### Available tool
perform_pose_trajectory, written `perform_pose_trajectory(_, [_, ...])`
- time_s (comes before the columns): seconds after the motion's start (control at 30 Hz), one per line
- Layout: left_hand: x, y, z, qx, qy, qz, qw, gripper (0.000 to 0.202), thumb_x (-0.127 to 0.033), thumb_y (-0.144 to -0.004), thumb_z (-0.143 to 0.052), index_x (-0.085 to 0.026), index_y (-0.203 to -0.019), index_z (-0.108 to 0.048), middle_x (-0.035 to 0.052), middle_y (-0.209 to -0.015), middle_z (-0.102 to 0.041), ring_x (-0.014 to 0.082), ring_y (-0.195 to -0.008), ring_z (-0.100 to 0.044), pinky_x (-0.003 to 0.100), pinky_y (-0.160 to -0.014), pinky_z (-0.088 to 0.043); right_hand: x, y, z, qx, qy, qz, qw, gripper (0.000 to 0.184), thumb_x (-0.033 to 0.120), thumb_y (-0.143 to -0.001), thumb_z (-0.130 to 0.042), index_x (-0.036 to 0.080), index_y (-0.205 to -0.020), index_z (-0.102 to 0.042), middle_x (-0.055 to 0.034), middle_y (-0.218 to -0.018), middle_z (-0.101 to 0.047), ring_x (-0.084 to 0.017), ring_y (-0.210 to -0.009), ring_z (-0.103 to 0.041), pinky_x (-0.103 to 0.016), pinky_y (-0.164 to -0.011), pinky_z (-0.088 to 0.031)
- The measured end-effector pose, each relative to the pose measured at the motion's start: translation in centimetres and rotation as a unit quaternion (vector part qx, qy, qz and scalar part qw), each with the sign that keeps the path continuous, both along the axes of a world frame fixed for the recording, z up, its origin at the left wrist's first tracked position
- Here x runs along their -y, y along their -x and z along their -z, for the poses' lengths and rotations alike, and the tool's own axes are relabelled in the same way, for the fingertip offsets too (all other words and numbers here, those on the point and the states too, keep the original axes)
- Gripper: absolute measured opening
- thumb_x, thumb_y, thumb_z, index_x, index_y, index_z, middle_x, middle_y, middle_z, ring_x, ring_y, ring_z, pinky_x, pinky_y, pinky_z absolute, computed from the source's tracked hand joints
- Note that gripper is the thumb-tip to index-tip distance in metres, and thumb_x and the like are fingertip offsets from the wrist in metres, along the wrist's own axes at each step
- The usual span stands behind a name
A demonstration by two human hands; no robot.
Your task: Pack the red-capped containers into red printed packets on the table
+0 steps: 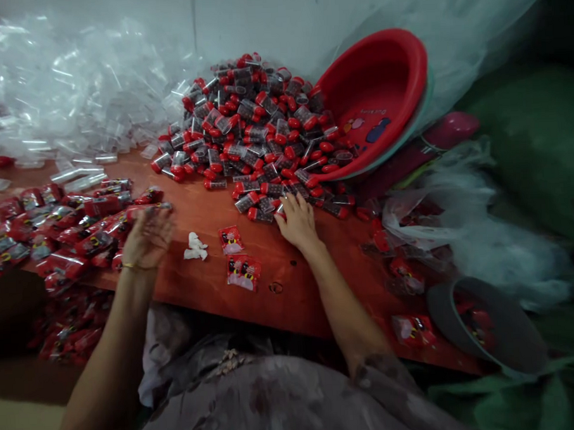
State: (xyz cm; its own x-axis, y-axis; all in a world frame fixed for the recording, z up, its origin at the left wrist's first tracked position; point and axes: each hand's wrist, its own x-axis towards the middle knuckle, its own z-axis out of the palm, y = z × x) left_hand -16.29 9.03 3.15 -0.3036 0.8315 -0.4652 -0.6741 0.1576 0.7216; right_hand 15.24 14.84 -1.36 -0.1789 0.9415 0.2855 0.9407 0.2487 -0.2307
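Note:
My left hand [148, 239], slightly blurred, is palm up with its fingers apart and nothing visible in it. It is at the right edge of a heap of red-wrapped packets [73, 227]. My right hand [297, 222] reaches to the near edge of a large pile of clear tubes with red caps [259, 124]. Its fingers are stretched out and touch a few of the nearest tubes, without a clear grip on any. Between my hands lie a small red printed packet [231, 240], a wider red printed packet [243, 272] and a crumpled white scrap [195, 246].
A red basin [404, 77] leans tilted against the pile. Clear empty tubes [72, 85] are heaped at the back left. On the right are plastic bags [482, 232] and a grey container [501, 332] holding red pieces. The orange table's [282, 316] front edge is close to my body.

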Motion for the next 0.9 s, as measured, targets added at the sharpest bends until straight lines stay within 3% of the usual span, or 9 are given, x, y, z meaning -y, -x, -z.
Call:
perform_pose_trajectory(0.1, [-0.3,2.1,-0.5,-0.050,-0.046,-0.054,0.996,0.047,-0.059,-0.084,-0.041,-0.018,-0.082,-0.063,0.0069,-0.092,-0.071,0.0180,-0.091,-0.066,0.030,-0.076,-0.053,0.7,-1.4,1.6,0.071,0.010,-0.001,0.997,0.046,0.030,-0.087,-0.048,0.013,-0.130,-0.048,-0.0119,-0.143,-0.040,-0.033,-0.130,-0.031,-0.054,-0.104,-0.024])
perform_pose_trajectory(0.17, [0.6,0.3,0.1,-0.143,-0.063,-0.034,0.987,0.041,-0.057,-0.076,-0.055,-0.019,-0.088,-0.065,0.0068,-0.097,-0.071,0.0199,-0.093,-0.066,0.033,-0.080,-0.052,3.2,-1.6,2.5,0.077,-0.002,0.021,0.997,0.046,0.034,-0.089,-0.044,0.013,-0.130,-0.048,-0.0131,-0.142,-0.041,-0.031,-0.126,-0.036,-0.053,-0.103,-0.025])
perform_pose_trajectory(0.23, [1.8,-3.1,1.1,-0.302,-0.086,0.012,0.949,0.038,-0.048,-0.069,-0.067,-0.019,-0.093,-0.067,0.0078,-0.100,-0.070,0.0223,-0.096,-0.064,0.038,-0.088,-0.048,6.4,-1.5,3.1,0.078,-0.005,0.048,0.996,0.047,0.038,-0.089,-0.043,0.013,-0.128,-0.050,-0.0145,-0.139,-0.044,-0.031,-0.123,-0.038,-0.052,-0.102,-0.026])
perform_pose_trajectory(0.3, [3.0,-6.7,2.2,-0.487,-0.134,0.122,0.854,0.032,-0.042,-0.070,-0.068,-0.020,-0.093,-0.069,0.0096,-0.109,-0.068,0.0275,-0.111,-0.057,0.045,-0.100,-0.039,9.4,-1.3,3.5,0.077,-0.002,0.063,0.995,0.048,0.040,-0.089,-0.042,0.014,-0.128,-0.049,-0.0146,-0.137,-0.047,-0.031,-0.122,-0.040,-0.052,-0.102,-0.027])
perform_pose_trajectory(0.43, [5.0,-10.9,3.9,-0.722,-0.205,0.289,0.594,0.033,-0.034,-0.071,-0.069,-0.023,-0.102,-0.068,0.0118,-0.135,-0.050,0.0349,-0.135,-0.028,0.054,-0.109,-0.020,12.8,-1.1,4.1,0.060,-0.006,0.084,0.995,0.050,0.040,-0.090,-0.039,0.012,-0.131,-0.045,-0.0175,-0.138,-0.044,-0.031,-0.124,-0.037,-0.051,-0.100,-0.031])
perform_pose_trajectory(0.47, [5.3,-11.3,4.3,-0.745,-0.210,0.312,0.550,0.035,-0.033,-0.071,-0.069,-0.023,-0.104,-0.068,0.0128,-0.138,-0.047,0.0355,-0.136,-0.025,0.054,-0.109,-0.020,13.1,-1.2,4.3,0.051,-0.011,0.088,0.995,0.049,0.040,-0.091,-0.038,0.012,-0.131,-0.046,-0.0184,-0.138,-0.044,-0.031,-0.125,-0.036,-0.051,-0.099,-0.032])
perform_pose_trajectory(0.53, [5.9,-11.6,5.0,-0.768,-0.205,0.339,0.503,0.035,-0.032,-0.073,-0.068,-0.023,-0.107,-0.067,0.0136,-0.139,-0.046,0.0357,-0.136,-0.027,0.054,-0.108,-0.022,13.2,-1.2,4.4,0.033,-0.018,0.091,0.995,0.048,0.041,-0.091,-0.037,0.012,-0.128,-0.048,-0.0194,-0.137,-0.044,-0.031,-0.125,-0.037,-0.050,-0.098,-0.034])
perform_pose_trajectory(0.6, [6.2,-11.7,5.7,-0.774,-0.186,0.343,0.500,0.031,-0.033,-0.077,-0.064,-0.027,-0.108,-0.067,0.0116,-0.136,-0.049,0.0354,-0.134,-0.031,0.055,-0.107,-0.024,13.1,-1.3,4.5,0.018,-0.015,0.087,0.996,0.048,0.041,-0.091,-0.037,0.011,-0.127,-0.048,-0.0200,-0.136,-0.044,-0.031,-0.124,-0.038,-0.049,-0.097,-0.036])
perform_pose_trajectory(0.9, [3.4,-14.4,7.5,-0.765,-0.109,0.256,0.581,0.024,-0.036,-0.086,-0.050,-0.030,-0.095,-0.072,0.0050,-0.126,-0.060,0.0325,-0.132,-0.035,0.054,-0.106,-0.023,12.9,-1.4,4.3,-0.007,-0.014,0.077,0.997,0.047,0.041,-0.090,-0.039,0.013,-0.127,-0.048,-0.0196,-0.136,-0.044,-0.032,-0.122,-0.040,-0.049,-0.095,-0.037])
